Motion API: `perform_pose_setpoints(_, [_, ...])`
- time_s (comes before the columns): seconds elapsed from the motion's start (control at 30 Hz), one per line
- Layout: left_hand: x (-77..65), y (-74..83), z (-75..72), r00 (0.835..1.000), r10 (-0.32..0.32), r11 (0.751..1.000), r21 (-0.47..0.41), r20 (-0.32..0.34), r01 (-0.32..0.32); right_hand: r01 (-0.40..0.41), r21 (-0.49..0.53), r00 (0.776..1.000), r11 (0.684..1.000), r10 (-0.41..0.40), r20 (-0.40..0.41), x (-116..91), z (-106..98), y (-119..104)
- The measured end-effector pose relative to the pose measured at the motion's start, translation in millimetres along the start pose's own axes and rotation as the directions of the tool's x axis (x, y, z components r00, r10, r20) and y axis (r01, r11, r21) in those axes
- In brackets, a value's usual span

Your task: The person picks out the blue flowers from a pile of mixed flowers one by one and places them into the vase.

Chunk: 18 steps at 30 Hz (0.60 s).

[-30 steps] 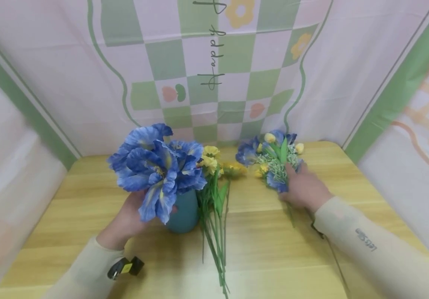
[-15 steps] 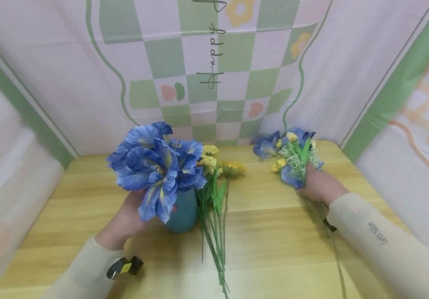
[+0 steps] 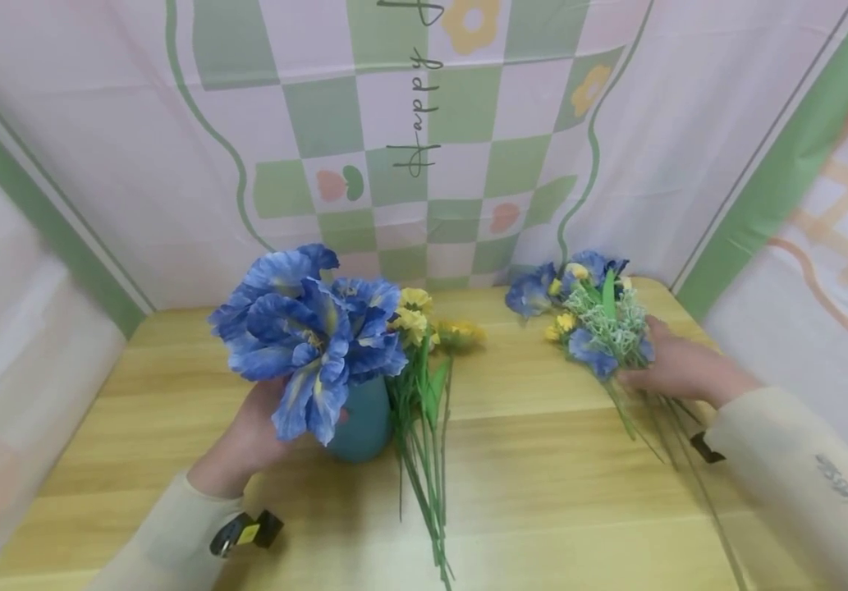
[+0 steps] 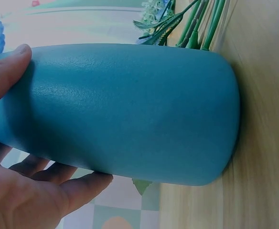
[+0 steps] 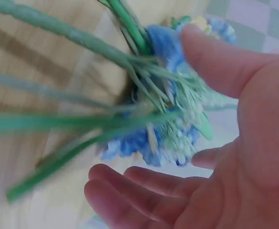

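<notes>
In the head view my left hand [image 3: 254,427] holds a blue-green vase [image 3: 360,423] from its left side. Large blue artificial flowers [image 3: 305,341] stand in the vase and cover its mouth. The left wrist view shows my thumb and fingers on opposite sides of the vase [image 4: 130,114], near its upper end, with its base at the wooden table. At the right, my right hand [image 3: 689,365] is beside a bunch of blue and yellow artificial flowers [image 3: 608,324]. In the right wrist view thumb and fingers [image 5: 115,200] are spread apart, with flower stems [image 5: 72,124] beyond them.
Yellow artificial flowers [image 3: 414,320] on long green stems [image 3: 427,476] lie just right of the vase. The wooden table [image 3: 527,492] ends at a cloth backdrop [image 3: 460,172] with a green and white check. More cloth hangs at both sides.
My right hand has moved to the right with the flower bunch, then loosened around it and drawn away to the right. My left hand and the vase have stayed put.
</notes>
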State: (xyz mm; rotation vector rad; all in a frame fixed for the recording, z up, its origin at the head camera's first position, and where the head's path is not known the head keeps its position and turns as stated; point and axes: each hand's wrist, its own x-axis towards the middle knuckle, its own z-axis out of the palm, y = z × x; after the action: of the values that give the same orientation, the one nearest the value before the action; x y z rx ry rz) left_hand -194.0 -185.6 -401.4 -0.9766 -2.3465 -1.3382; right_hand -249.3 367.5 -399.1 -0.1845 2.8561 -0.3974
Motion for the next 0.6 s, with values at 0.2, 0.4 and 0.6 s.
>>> perform_pose_setpoints(0.2, [-1.0, -0.4, -0.5, 1.000, -0.004, 1.000, 0.001, 0.002, 0.004, 0.033, -0.078, 0.999, 0.996, -0.031, 0.027, -15.2, -12.0, 4.0])
perform_pose_setpoints(0.4, [-2.1, -0.6, -0.7, 1.000, -0.014, 1.000, 0.014, 0.000, 0.014, 0.075, -0.035, 0.992, 0.997, -0.071, 0.107, -18.8, -8.9, 8.9])
perform_pose_setpoints(0.6, [-2.4, -1.0, -0.2, 1.000, -0.011, 1.000, -0.017, 0.002, 0.011, 0.061, 0.066, 0.994, 0.996, -0.066, 0.084, -15.5, -2.9, 17.0])
